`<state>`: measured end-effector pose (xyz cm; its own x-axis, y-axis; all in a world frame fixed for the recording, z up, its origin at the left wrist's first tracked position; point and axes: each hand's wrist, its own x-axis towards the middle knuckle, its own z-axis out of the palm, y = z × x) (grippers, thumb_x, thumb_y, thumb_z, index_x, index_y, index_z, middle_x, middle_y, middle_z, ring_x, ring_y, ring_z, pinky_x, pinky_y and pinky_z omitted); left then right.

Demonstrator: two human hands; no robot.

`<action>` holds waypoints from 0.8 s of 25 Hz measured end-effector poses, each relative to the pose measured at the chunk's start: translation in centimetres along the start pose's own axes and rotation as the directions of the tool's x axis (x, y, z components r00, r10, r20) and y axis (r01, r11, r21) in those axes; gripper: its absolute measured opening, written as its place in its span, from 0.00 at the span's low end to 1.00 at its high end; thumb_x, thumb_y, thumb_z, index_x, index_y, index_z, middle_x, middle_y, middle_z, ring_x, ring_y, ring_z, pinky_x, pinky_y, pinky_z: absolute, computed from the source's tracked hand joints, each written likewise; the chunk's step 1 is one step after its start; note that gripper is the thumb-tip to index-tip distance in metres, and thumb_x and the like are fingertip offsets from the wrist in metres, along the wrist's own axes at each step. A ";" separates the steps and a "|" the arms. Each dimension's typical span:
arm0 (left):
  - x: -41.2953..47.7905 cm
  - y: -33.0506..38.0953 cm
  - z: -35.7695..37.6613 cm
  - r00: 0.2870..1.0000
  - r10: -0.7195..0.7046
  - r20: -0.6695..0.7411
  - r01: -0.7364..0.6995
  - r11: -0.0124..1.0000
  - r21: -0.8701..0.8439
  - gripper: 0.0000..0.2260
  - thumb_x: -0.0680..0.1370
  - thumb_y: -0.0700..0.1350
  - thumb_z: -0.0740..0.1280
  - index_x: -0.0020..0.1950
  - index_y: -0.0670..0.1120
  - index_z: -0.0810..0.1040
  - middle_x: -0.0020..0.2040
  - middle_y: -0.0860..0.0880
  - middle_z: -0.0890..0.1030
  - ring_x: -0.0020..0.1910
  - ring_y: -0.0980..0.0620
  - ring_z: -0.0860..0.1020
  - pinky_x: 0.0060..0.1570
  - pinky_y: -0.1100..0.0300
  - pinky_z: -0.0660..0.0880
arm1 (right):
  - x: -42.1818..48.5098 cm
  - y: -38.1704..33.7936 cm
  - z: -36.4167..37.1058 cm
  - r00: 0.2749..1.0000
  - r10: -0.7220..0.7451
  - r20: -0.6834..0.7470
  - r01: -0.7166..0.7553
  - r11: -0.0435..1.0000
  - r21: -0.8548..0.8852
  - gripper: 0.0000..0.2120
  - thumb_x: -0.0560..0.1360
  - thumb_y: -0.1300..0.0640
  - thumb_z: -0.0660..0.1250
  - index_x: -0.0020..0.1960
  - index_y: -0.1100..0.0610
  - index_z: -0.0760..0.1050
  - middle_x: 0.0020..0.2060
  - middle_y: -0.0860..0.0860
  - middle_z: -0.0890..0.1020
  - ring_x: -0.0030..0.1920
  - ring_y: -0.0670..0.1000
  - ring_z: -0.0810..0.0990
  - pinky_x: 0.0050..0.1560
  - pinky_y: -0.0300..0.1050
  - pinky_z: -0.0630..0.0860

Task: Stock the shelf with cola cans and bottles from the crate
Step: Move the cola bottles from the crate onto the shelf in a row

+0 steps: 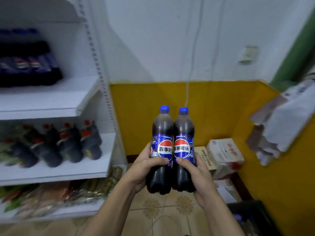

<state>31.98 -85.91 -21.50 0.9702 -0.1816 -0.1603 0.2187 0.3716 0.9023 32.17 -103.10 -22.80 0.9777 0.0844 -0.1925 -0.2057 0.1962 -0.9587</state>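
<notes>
My fingers [154,161] are wrapped tight around two cola bottles, one to each hand: my left hand [144,169] grips the left bottle [162,150] at its label, my right hand [196,169] grips the right bottle [183,150] the same way. Both bottles stand upright, caps up, sides touching, held out in front of me. The shelf [51,103] lies off to my left, so my left hand is the nearer one. Its upper board has bare space beside the dark, blurred cola bottles [29,65] already there, which looks the likely spot. The board below is crowded with red-capped bottles [68,142]. The slotted upright post [104,86] stands between my hands and that gap. The crate [247,217] sits low on my right.
</notes>
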 end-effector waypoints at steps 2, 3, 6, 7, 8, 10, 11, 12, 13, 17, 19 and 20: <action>-2.7 1.4 -3.2 0.996 0.055 -0.073 -0.056 0.998 -0.023 0.35 0.60 0.40 0.76 0.66 0.40 0.70 0.52 0.39 0.82 0.48 0.43 0.81 0.47 0.51 0.79 | -0.1 0.2 4.1 0.996 0.009 0.091 -0.008 1.000 -0.016 0.16 0.71 0.59 0.74 0.58 0.52 0.78 0.49 0.54 0.86 0.51 0.58 0.84 0.55 0.60 0.78; -3.8 2.1 -4.5 0.991 0.076 -0.113 -0.081 0.996 -0.041 0.35 0.60 0.40 0.75 0.66 0.40 0.70 0.52 0.38 0.82 0.49 0.43 0.81 0.47 0.51 0.79 | -0.3 0.1 5.9 0.991 0.012 0.135 -0.009 1.000 -0.023 0.16 0.71 0.59 0.74 0.57 0.53 0.78 0.49 0.54 0.86 0.52 0.58 0.84 0.55 0.60 0.78; -7.1 4.1 -8.6 0.959 0.146 -0.243 -0.167 0.984 -0.067 0.36 0.60 0.41 0.76 0.67 0.39 0.69 0.54 0.37 0.81 0.49 0.42 0.82 0.46 0.51 0.79 | -0.8 -0.2 11.3 0.962 0.004 0.274 0.009 0.999 -0.044 0.16 0.70 0.60 0.74 0.57 0.54 0.77 0.50 0.54 0.85 0.53 0.59 0.83 0.56 0.59 0.78; -8.1 4.8 -9.8 0.944 0.165 -0.285 -0.191 0.979 -0.069 0.37 0.60 0.41 0.76 0.68 0.38 0.68 0.55 0.36 0.81 0.49 0.42 0.82 0.47 0.51 0.79 | -0.9 -0.3 13.0 0.947 -0.001 0.320 0.017 0.999 -0.048 0.17 0.69 0.59 0.74 0.57 0.54 0.77 0.50 0.54 0.85 0.52 0.58 0.84 0.55 0.58 0.79; -9.0 5.5 -10.8 0.930 0.183 -0.320 -0.216 0.974 -0.071 0.38 0.60 0.41 0.76 0.68 0.38 0.68 0.56 0.34 0.80 0.50 0.41 0.81 0.47 0.50 0.79 | -1.1 -0.5 14.5 0.932 -0.003 0.361 0.023 0.998 -0.050 0.19 0.67 0.58 0.75 0.57 0.55 0.77 0.50 0.55 0.85 0.51 0.57 0.84 0.53 0.56 0.80; -10.4 7.0 -12.5 0.896 0.238 -0.375 -0.282 0.957 -0.068 0.38 0.59 0.40 0.76 0.68 0.39 0.68 0.56 0.34 0.80 0.50 0.41 0.81 0.48 0.50 0.79 | -1.1 -1.2 17.6 0.900 -0.012 0.436 0.036 0.998 -0.048 0.23 0.64 0.56 0.75 0.57 0.56 0.77 0.49 0.55 0.86 0.50 0.56 0.84 0.51 0.53 0.80; -11.0 7.8 -13.5 0.872 0.276 -0.404 -0.326 0.943 -0.061 0.38 0.59 0.40 0.76 0.67 0.39 0.68 0.55 0.35 0.81 0.49 0.41 0.81 0.47 0.50 0.80 | -0.8 -1.4 19.3 0.883 -0.016 0.469 0.042 0.998 -0.045 0.23 0.63 0.56 0.74 0.57 0.57 0.77 0.49 0.55 0.86 0.49 0.56 0.84 0.51 0.52 0.80; -11.4 8.6 -14.4 0.847 0.312 -0.431 -0.366 0.929 -0.046 0.37 0.59 0.39 0.76 0.66 0.39 0.68 0.53 0.37 0.81 0.49 0.42 0.81 0.47 0.50 0.80 | -0.4 -1.6 20.7 0.868 -0.023 0.496 0.046 0.998 -0.035 0.24 0.63 0.57 0.74 0.58 0.58 0.76 0.50 0.56 0.86 0.49 0.56 0.84 0.51 0.52 0.80; -11.6 9.5 -15.2 0.823 0.342 -0.455 -0.396 0.918 -0.026 0.36 0.58 0.39 0.75 0.65 0.39 0.69 0.52 0.38 0.82 0.48 0.43 0.82 0.46 0.51 0.80 | 0.0 -1.7 22.1 0.854 -0.029 0.519 0.050 0.998 -0.025 0.23 0.63 0.57 0.74 0.58 0.58 0.76 0.50 0.56 0.86 0.50 0.56 0.84 0.51 0.53 0.80; -12.0 12.6 -19.6 0.752 0.410 -0.516 -0.436 0.896 0.078 0.35 0.60 0.39 0.76 0.65 0.39 0.69 0.53 0.39 0.82 0.49 0.42 0.81 0.49 0.50 0.80 | 2.7 -1.7 27.9 0.801 -0.029 0.597 0.049 0.999 -0.018 0.23 0.64 0.57 0.76 0.58 0.55 0.77 0.51 0.55 0.86 0.52 0.58 0.84 0.54 0.57 0.80; -11.7 14.5 -22.2 0.714 0.442 -0.543 -0.434 0.888 0.152 0.34 0.59 0.39 0.76 0.64 0.40 0.71 0.51 0.40 0.82 0.48 0.42 0.82 0.48 0.50 0.80 | 4.5 -1.8 31.0 0.768 -0.033 0.639 0.055 0.998 -0.014 0.23 0.66 0.58 0.78 0.59 0.55 0.77 0.51 0.55 0.85 0.53 0.61 0.83 0.54 0.61 0.79; -11.5 15.4 -23.4 0.697 0.457 -0.552 -0.436 0.882 0.180 0.33 0.59 0.39 0.76 0.63 0.40 0.71 0.51 0.40 0.83 0.47 0.42 0.82 0.48 0.50 0.80 | 5.5 -2.0 32.4 0.754 -0.033 0.656 0.059 0.998 -0.017 0.22 0.67 0.58 0.77 0.59 0.55 0.77 0.51 0.55 0.85 0.53 0.61 0.83 0.54 0.62 0.79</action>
<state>26.68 -56.83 -15.10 0.8338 0.5463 0.0800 -0.2491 0.2430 0.9375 36.56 -71.35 -15.15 0.7157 0.6980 0.0240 -0.1468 0.1840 -0.9719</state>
